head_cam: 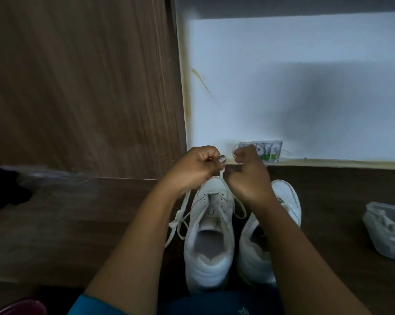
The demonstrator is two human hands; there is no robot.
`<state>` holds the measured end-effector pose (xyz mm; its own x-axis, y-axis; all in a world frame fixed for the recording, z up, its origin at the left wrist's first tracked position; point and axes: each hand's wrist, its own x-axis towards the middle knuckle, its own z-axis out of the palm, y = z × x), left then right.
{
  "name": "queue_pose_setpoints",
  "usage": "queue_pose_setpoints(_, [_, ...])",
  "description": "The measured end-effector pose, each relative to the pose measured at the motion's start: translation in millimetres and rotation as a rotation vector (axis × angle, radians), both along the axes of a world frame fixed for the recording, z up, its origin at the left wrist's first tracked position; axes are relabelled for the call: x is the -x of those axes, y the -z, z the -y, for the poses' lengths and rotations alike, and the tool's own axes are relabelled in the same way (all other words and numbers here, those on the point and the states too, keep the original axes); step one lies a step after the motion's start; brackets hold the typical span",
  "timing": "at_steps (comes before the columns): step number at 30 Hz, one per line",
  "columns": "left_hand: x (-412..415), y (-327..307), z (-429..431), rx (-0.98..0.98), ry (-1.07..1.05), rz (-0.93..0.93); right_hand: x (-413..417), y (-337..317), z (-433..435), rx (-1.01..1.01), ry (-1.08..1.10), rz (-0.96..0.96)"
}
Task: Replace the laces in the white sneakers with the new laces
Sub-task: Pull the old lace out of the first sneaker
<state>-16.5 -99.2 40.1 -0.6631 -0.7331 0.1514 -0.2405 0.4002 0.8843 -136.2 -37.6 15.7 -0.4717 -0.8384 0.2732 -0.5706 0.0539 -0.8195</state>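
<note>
Count: 2 white sneakers, 2 hands, 1 lace in use, 1 plastic bag.

The sneakers are set side by side on the wooden surface (pixel 101 212), toes pointing away toward the wall (pixel 282 87), heels toward the person. The left sneaker (pixel 209 267) is seen in full from above, its opening exposed and most of its eyelets bare. The right sneaker (pixel 285 196) is just beside it and is partly covered by the right forearm.

One white lace (pixel 179 215) is noted at the left sneaker: loose strands lie on the surface along its left side, a loop hangs at its right side, and the ends rise to the hands.

The left hand (pixel 192 167) and the right hand (pixel 248 176) are held close together above the toe of the left sneaker. The fingers (pixel 205 153) of the left hand are curled and the lace is pinched in them. The fingers (pixel 244 153) of the right hand are likewise curled, with the lace pinched; a small loop shows above them.

One clear plastic bag (pixel 387 233), with white laces visible inside, lies on the surface well to the right of the sneakers.

Also recorded: 1 wall socket (pixel 265 151) low on the wall behind the hands, 1 wooden panel (pixel 78 87) on the left, 1 black object (pixel 3 189) at the left edge, not identifiable
</note>
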Motion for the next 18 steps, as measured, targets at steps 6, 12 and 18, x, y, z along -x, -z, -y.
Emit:
queue_pose_setpoints(6, [-10, -1, -2, -0.088, -0.148, -0.21, -22, -14, -12, 0.006, -0.349, 0.018])
queue_pose_setpoints(12, [-23, -27, -13, -0.459, -0.091, -0.72, -51, -12, -11, -0.021, -0.525, 0.237])
queue_pose_setpoints(18, [-66, -42, 2, -0.44, -0.148, -0.895, -42, -15, -2, -0.088, -0.441, 0.362])
